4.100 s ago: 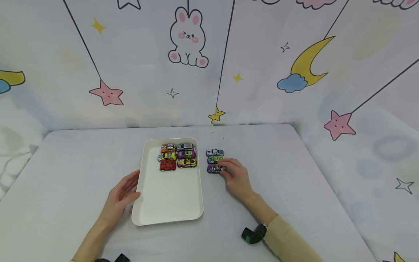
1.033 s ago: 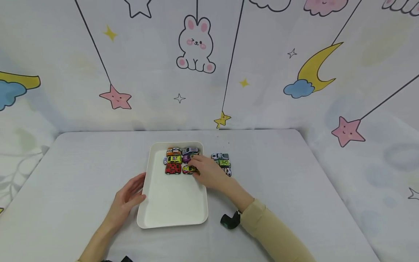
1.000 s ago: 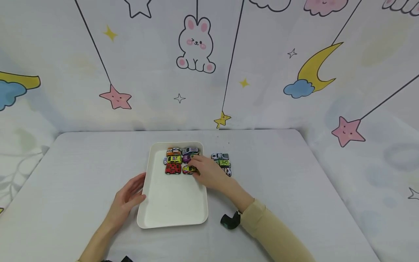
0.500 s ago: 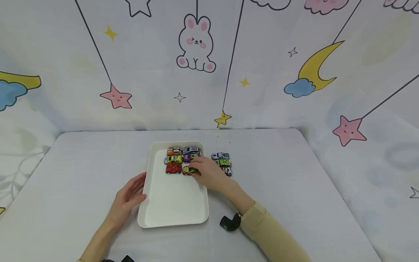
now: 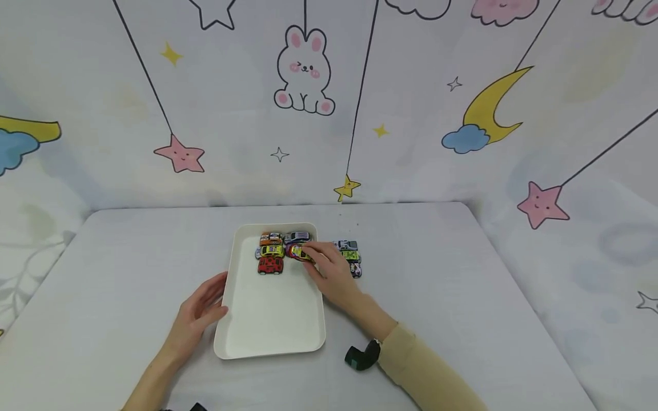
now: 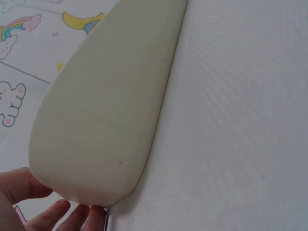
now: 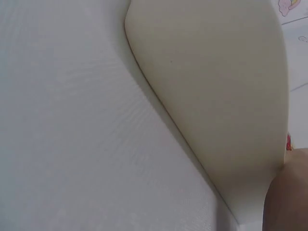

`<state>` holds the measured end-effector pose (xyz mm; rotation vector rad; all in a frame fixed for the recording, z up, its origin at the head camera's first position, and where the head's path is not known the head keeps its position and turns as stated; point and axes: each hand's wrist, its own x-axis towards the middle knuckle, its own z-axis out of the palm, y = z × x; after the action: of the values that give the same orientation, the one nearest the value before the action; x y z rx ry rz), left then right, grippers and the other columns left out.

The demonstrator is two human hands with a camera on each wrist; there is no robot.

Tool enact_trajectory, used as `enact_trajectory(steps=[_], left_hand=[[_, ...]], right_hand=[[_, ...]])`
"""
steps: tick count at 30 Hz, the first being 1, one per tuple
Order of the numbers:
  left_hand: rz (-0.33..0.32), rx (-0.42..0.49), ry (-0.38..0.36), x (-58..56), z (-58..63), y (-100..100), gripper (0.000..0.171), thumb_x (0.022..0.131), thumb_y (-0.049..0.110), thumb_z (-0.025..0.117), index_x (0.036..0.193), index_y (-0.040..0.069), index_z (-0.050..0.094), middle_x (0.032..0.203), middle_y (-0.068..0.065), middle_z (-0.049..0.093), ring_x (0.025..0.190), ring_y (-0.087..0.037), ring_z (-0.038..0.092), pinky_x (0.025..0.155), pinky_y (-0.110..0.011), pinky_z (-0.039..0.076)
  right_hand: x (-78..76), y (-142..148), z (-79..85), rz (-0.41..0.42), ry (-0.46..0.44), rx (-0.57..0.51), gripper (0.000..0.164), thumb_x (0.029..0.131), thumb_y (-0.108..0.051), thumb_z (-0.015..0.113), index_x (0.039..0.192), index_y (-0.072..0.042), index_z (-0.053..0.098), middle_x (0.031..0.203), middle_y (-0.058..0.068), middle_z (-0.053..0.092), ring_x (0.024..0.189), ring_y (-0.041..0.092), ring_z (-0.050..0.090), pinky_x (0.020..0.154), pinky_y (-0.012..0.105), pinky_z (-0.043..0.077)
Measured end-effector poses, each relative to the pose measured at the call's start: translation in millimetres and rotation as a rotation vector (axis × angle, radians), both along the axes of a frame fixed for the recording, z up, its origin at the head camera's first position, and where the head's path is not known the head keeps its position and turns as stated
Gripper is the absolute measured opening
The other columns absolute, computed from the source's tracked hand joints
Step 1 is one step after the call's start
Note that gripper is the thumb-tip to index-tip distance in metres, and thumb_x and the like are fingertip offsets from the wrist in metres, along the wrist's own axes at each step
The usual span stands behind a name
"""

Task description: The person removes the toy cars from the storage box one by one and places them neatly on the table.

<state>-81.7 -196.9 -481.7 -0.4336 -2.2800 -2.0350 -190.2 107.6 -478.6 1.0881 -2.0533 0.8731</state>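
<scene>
My right hand point(image 5: 331, 271) pinches a yellow-and-red toy car point(image 5: 295, 252) over the far right part of the white tray point(image 5: 269, 325); it overlaps the spot of a purple toy car, now mostly hidden. A dark silver toy car point(image 5: 297, 237) sits behind it. To its left stand an orange toy car point(image 5: 271, 238), a yellow one point(image 5: 271, 251) and a red black-spotted one point(image 5: 270, 266). My left hand point(image 5: 195, 311) lies against the tray's left side, thumb at the rim; in the left wrist view its fingers point(image 6: 77, 219) touch the outer wall.
Right of the tray, a column of toy cars stands on the white tabletop point(image 5: 437, 297): a silver-blue one point(image 5: 348, 245), a green one point(image 5: 352, 257) and a purple-and-white one point(image 5: 356, 270), partly behind my right hand. A patterned cloth point(image 5: 411, 165) rises behind the table.
My right hand went from the cars on the table to the tray. In the last half second the yellow-and-red car came up from its place, away from me. My left hand stayed.
</scene>
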Motion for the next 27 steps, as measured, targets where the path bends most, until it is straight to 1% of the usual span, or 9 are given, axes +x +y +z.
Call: enact_trajectory(steps=[2,5,9,13,17,22,27], left_hand=[[0.003,-0.002,-0.003,0.8,0.5,-1,0.058,0.095,-0.008,0.056,0.148,-0.011,0.034,0.151,-0.012,0.046,0.134,0.000,0.048,0.105,-0.011,0.043],[0.006,-0.007,-0.010,1.7,0.6,-1,0.058,0.095,-0.008,0.056,0.148,-0.009,0.034,0.152,-0.014,0.045,0.134,0.001,0.047,0.105,-0.011,0.042],[-0.004,0.007,-0.009,1.4,0.8,-1,0.058,0.095,-0.008,0.056,0.148,-0.010,0.034,0.152,-0.014,0.045,0.134,0.000,0.047,0.106,-0.012,0.042],[-0.020,0.029,0.003,0.3,0.7,-1,0.058,0.095,-0.009,0.056,0.148,-0.012,0.033,0.151,-0.011,0.046,0.135,-0.001,0.047,0.107,-0.013,0.042],[-0.019,0.026,0.005,0.2,0.8,-1,0.058,0.095,-0.009,0.056,0.147,-0.013,0.033,0.151,-0.012,0.046,0.135,-0.001,0.048,0.106,-0.013,0.043],[-0.011,0.002,0.000,-0.5,1.4,-1,0.057,0.095,-0.007,0.056,0.148,-0.011,0.033,0.152,-0.016,0.044,0.135,-0.001,0.048,0.105,-0.011,0.043],[-0.013,0.014,-0.003,0.2,0.9,-1,0.057,0.095,-0.008,0.056,0.148,-0.012,0.033,0.152,-0.014,0.045,0.135,-0.002,0.048,0.106,-0.012,0.043]], right_hand=[[0.7,0,-1.0,-0.007,0.012,-0.032,0.037,0.084,0.000,0.077,0.120,0.000,0.069,0.121,0.014,0.066,0.110,0.025,0.061,0.090,0.033,0.056],[2.6,1,-1.9,-0.021,0.019,-0.052,0.035,0.086,0.000,0.075,0.120,0.001,0.069,0.122,0.014,0.066,0.112,0.026,0.061,0.093,0.034,0.056],[5.7,4,-3.3,-0.045,0.003,-0.067,0.034,0.086,0.001,0.074,0.120,0.002,0.069,0.123,0.015,0.065,0.114,0.027,0.060,0.097,0.036,0.055],[7.2,11,-4.3,-0.069,-0.023,-0.081,0.034,0.086,0.003,0.073,0.120,0.002,0.069,0.123,0.014,0.066,0.112,0.028,0.060,0.095,0.037,0.055],[7.0,22,-4.2,-0.080,-0.023,-0.120,0.033,0.086,0.007,0.071,0.118,0.003,0.070,0.120,0.015,0.067,0.108,0.031,0.061,0.091,0.038,0.056],[3.9,42,-5.5,-0.109,-0.025,-0.195,0.032,0.084,0.012,0.070,0.116,0.006,0.070,0.117,0.017,0.068,0.106,0.034,0.061,0.093,0.035,0.054],[-1.6,65,-10.3,-0.168,-0.058,-0.215,0.034,0.083,0.014,0.070,0.116,0.005,0.071,0.116,0.018,0.068,0.106,0.032,0.060,0.097,0.026,0.051]])
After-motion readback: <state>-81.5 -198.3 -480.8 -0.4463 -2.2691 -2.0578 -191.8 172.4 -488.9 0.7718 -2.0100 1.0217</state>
